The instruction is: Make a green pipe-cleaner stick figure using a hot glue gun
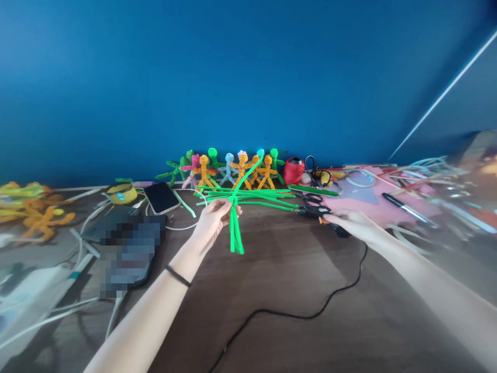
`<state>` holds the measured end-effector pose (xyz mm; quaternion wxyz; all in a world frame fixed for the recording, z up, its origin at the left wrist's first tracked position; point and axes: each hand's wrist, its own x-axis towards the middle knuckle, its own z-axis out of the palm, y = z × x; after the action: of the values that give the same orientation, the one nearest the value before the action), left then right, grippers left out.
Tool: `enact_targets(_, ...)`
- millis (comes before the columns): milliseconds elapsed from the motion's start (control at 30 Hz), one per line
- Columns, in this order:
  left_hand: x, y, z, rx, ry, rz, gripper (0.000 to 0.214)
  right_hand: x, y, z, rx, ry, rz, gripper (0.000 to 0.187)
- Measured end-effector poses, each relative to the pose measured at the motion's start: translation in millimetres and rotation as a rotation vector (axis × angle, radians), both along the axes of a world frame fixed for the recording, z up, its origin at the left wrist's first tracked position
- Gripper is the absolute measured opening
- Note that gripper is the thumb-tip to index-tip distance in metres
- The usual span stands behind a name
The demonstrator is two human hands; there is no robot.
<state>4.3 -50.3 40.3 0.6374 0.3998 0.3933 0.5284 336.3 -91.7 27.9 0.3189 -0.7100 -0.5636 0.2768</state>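
- Tabletop [272, 331]: dark wood, carrying all items below.
- Cord [264, 311], black: winds from the near edge toward the right hand's tool; slack, which likely gives the tool free play.
- Left hand [212, 220]: thumb and fingertips pinched together on the green bundle's knot, no gap seen between; other fingers partly hidden.
- Bundle [236, 233], green stems: held above the middle of the tabletop, ends hanging, one stem rising up and rightward. Gripping at the knot probably steadies the joint and leaves the ends free.
- Right hand [353, 221]: appears closed around the tool's rear; finger wrap partly hidden. Right of centre.
- Glue gun [315, 211], judged by shape: black, nozzle turned left, toward the bundle's side.
- Phone [162, 198]: lying toward the far left corner, outside the space between the hands.
- Marker [404, 209]: on pink paper [390, 199], toward the far right corner.
- Loose stems [267, 196], green: laid lengthwise behind the hands, presumably for easy reach.
- Dolls [243, 168], several colours: upright in a row along the far edge; the wall [248, 77] behind may serve as a backrest.
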Motion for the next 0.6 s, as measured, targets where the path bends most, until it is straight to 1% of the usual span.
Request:
enact_targets(67,-3,1,0.8,0.008,-0.015,-0.001,0.013,-9,1,8.1,-0.045,0.259,0.012,0.031)
enact_targets(167,-6,3,2.1,0.024,-0.042,-0.018,0.014,-26,5,20.3,0.001,0.713,0.016,0.02)
enact_targets(200,-6,4,2.6,0.027,-0.052,-0.033,0.014,-33,7,23.2,-0.012,0.818,0.027,0.018)
enact_targets(267,-7,4,3.6,0.027,-0.071,-0.063,0.013,-49,11,26.6,-0.052,0.969,0.114,0.013)
enact_targets(333,-6,4,4.3,0.012,-0.086,-0.077,0.011,-69,15,27.0,-0.074,1.055,0.247,0.009)
enact_targets(367,-6,4,4.6,0.0,-0.092,-0.079,0.01,-79,17,26.4,-0.048,1.085,0.291,0.011)
enact_targets(433,-6,3,4.9,-0.021,-0.097,-0.085,0.01,-100,19,24.3,-0.049,1.099,0.424,0.018)
enact_targets(467,-5,3,4.9,-0.028,-0.097,-0.091,0.009,-109,21,23.0,-0.049,1.104,0.488,0.018)
enact_targets(600,-5,2,3.6,-0.033,-0.097,-0.116,0.012,-132,24,17.9,-0.024,1.104,0.608,0.011)
